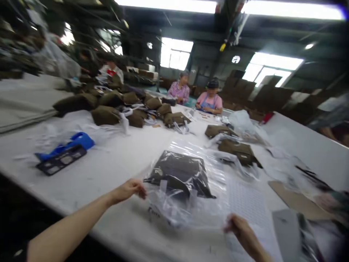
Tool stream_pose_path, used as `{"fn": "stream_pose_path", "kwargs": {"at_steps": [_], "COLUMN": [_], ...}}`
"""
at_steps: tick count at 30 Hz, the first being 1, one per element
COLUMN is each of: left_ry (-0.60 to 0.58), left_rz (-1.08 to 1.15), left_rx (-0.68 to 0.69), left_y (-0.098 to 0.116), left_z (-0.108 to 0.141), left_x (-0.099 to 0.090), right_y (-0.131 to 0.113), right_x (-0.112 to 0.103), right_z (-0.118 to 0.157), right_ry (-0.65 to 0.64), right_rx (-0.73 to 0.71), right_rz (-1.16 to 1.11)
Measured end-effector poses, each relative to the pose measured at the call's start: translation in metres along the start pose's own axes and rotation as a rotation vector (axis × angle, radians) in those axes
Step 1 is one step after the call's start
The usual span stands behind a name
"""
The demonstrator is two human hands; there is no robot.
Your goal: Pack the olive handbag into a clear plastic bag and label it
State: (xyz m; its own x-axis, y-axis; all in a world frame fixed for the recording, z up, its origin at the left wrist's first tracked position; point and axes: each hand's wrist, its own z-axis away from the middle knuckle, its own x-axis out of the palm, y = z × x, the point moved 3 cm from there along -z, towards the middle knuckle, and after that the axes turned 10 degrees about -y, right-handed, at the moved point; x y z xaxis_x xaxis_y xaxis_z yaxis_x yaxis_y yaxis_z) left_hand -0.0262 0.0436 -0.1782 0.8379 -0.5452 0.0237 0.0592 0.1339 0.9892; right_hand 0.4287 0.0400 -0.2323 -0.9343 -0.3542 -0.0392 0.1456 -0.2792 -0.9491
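Observation:
A clear plastic bag (188,214) lies before me on the white table, with a folded dark olive fabric item (181,165) inside. Pale straps or strips show through the near part of the bag, and dark printing is partly visible at its near left edge. My left hand (133,188) is closed at the left edge of the bag, its fingers curled. At the bag's near right corner, my right hand (241,229) pinches the plastic, though motion blurs its fingertips.
A blue tape dispenser (68,145) stands left beside a dark slotted object (61,160). Olive bags (106,114) are heaped behind, more (237,151) lie right. A printed sheet (247,203) is beside my right hand. Two people (208,100) sit across; another person's blurred hand (325,202) is far right.

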Motion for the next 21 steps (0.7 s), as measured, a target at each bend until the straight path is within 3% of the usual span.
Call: {"fn": "stream_pose_path", "kwargs": {"at_steps": [2,5,7,10,12,15,18,21], "left_ry": [-0.071,-0.174,-0.252,-0.333,-0.349,-0.332,-0.285,-0.170], "left_rz": [-0.062,-0.221,-0.424,-0.685,-0.764,-0.808,-0.825,-0.811], "left_rx": [-0.070,-0.131,-0.118,-0.087,-0.083,-0.059,-0.044,0.021], "left_y": [-0.019,-0.034,-0.038,-0.039,-0.038,-0.038,-0.035,-0.021], "left_z": [0.009,0.026,0.037,0.049,0.056,0.065,0.067,0.053], "left_x": [0.001,-0.003,-0.004,-0.006,-0.009,-0.012,-0.012,-0.005], "right_y": [0.005,-0.016,-0.042,-0.067,-0.057,-0.015,0.019,0.028], "right_x": [-0.002,0.020,0.046,0.107,0.155,0.212,0.236,0.237], "right_z": [0.022,0.042,0.045,0.043,0.038,0.028,0.026,0.026], "right_ry": [-0.136,-0.427,-0.415,-0.265,-0.303,-0.367,-0.368,-0.339], "right_rx": [0.034,0.115,0.047,-0.248,-0.363,-0.367,-0.374,-0.305], "right_rz": [0.171,0.552,0.786,0.920,0.933,1.133,1.319,1.267]}}
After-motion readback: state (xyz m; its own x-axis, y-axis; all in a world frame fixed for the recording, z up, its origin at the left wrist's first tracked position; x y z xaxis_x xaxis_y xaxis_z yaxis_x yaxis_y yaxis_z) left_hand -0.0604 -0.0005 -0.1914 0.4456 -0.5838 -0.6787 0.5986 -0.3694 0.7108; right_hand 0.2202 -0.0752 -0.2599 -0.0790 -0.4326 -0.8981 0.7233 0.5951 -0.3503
